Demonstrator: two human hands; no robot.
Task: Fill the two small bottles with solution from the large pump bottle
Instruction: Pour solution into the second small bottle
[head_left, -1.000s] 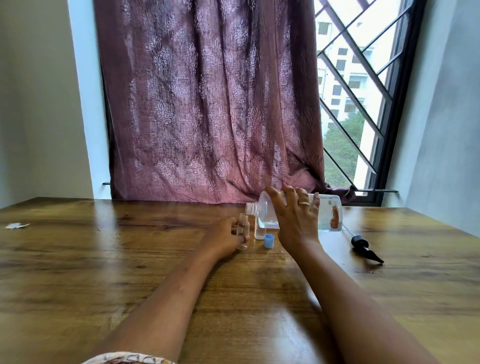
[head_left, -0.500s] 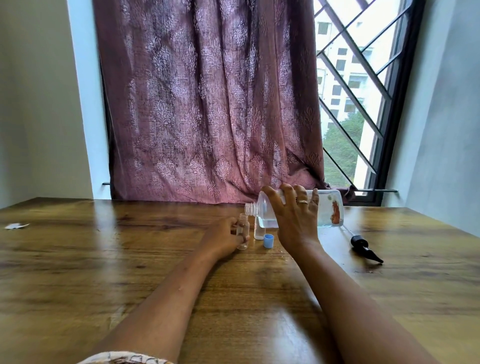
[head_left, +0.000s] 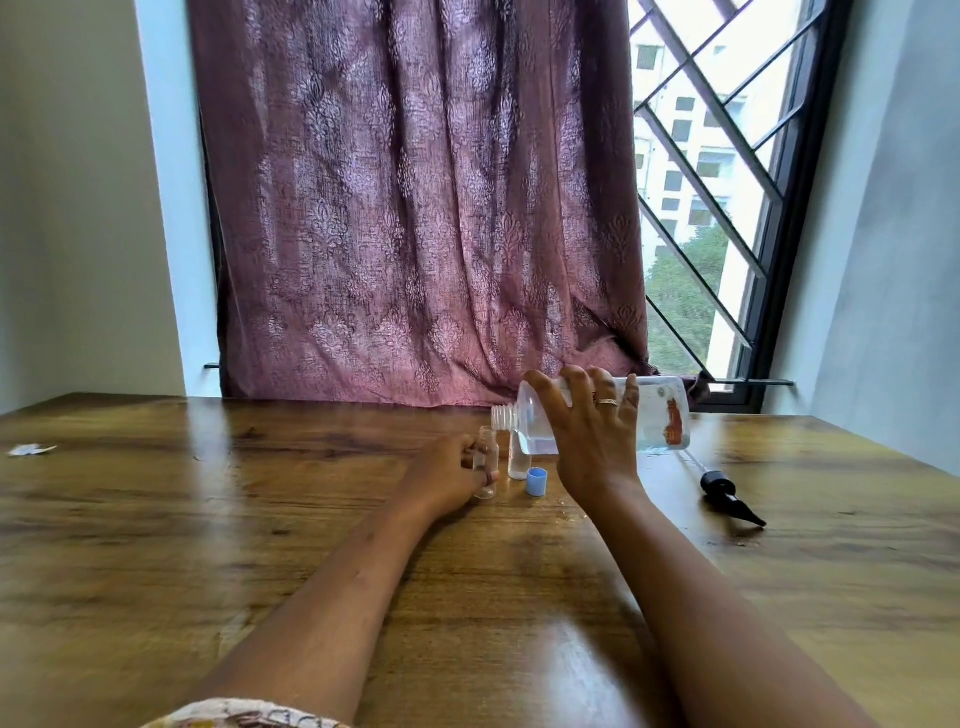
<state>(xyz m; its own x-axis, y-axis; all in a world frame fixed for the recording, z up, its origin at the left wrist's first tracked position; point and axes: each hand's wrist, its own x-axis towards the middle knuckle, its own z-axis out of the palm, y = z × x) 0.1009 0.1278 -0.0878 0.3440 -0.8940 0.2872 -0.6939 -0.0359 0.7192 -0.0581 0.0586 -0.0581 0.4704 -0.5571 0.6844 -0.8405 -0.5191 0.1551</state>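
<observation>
Centre of frame, far side of the table (head_left: 208, 519): the right hand (head_left: 592, 434) grips the large bottle (head_left: 658, 415) from above, fingers wrapped over its body. The bottle's long axis lies nearly level, running left to right; the uncapped threaded neck points left and the base points right. Clear solution pools along its lower side.

The neck sits just above the first small bottle (head_left: 489, 446), which stands upright with the left hand (head_left: 444, 475) curled round it. The second small bottle (head_left: 518, 464) stands upright just to its right, under the large bottle's shoulder.

A blue cap (head_left: 537, 481) lies beside it. The black pump head (head_left: 727, 496) lies at right, apart.
</observation>
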